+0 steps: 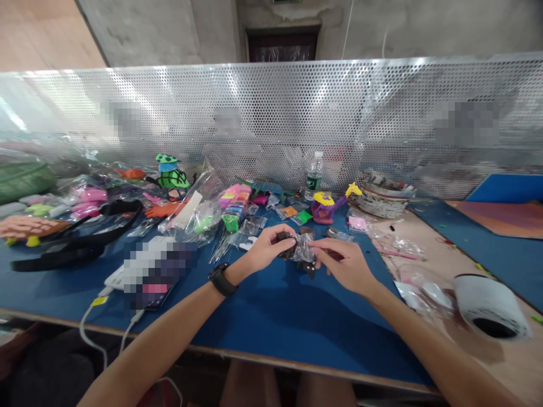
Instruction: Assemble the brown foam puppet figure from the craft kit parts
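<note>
Over the blue bench (263,322), the left hand (271,249) and right hand (345,263) work close together, each pinching a side of one crinkly, clear bag (304,247). A dark, rounded lump (287,246) sits by the left fingers; whether it's inside, I can't tell. I'd keep the left grip light and ease the thin film with the right fingertips, lest something soft dent. Beyond stands a smooth yellow-and-purple giraffe (324,212) near a slick bottle (314,180).
</note>
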`<action>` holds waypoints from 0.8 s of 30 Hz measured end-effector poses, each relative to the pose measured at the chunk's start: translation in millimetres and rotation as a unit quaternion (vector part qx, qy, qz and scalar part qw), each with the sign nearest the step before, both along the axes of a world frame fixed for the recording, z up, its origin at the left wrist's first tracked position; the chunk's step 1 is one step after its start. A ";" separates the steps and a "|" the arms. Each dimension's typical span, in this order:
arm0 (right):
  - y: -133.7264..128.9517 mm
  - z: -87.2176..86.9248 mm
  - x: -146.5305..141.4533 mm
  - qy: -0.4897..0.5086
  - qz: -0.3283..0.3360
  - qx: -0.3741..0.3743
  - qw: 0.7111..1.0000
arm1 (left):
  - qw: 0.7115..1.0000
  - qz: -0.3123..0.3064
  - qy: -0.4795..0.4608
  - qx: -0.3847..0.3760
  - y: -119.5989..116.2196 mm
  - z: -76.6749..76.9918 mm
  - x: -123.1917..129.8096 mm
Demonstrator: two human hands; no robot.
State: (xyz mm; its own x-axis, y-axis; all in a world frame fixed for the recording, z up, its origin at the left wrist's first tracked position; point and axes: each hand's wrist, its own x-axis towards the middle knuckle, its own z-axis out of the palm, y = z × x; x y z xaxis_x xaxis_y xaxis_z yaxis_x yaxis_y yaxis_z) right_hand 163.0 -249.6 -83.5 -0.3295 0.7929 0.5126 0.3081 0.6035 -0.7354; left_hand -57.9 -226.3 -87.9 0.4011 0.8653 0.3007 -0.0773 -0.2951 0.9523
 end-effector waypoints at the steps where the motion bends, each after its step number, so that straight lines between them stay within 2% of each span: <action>1: -0.2 -0.3 -0.1 0.002 -0.005 0.003 1.000 | 1.000 -0.003 0.001 -0.003 0.1 -0.3 -0.1; 7: -0.4 -2.2 0.7 0.012 -0.025 0.002 1.000 | 1.000 -0.004 0.009 -0.006 -2.4 2.2 0.1; 13: -2.0 -1.6 0.6 0.058 -0.020 -0.024 0.998 | 1.000 0.028 -0.002 -0.001 1.4 6.5 -1.0; 16: -2.2 -1.9 0.8 0.080 -0.006 -0.033 0.996 | 0.998 0.050 0.024 -0.015 6.8 8.6 -6.0; 18: -1.9 -2.6 0.8 0.090 0.007 -0.036 0.995 | 0.994 0.046 0.090 -0.038 10.6 9.5 -11.7; 20: -1.3 -3.9 0.4 0.099 0.017 -0.038 0.994 | 0.979 0.028 0.198 -0.048 14.2 7.9 -18.8; 22: -0.7 -5.7 -0.4 0.109 0.025 -0.042 0.993 | 0.950 0.025 0.312 -0.015 17.9 3.0 -26.2; 24: -0.3 -7.3 -1.3 0.117 0.028 -0.047 0.992 | 0.921 0.046 0.384 0.038 21.3 -3.8 -32.4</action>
State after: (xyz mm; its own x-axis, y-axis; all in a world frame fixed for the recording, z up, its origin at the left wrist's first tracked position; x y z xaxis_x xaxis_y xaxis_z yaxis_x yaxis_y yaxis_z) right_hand 161.7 -249.9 -90.8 -0.2551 0.8250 0.5043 0.0896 0.5395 -0.8372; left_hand -90.4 -205.0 -91.7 0.4470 0.8943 0.0199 0.6400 -0.3353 0.6914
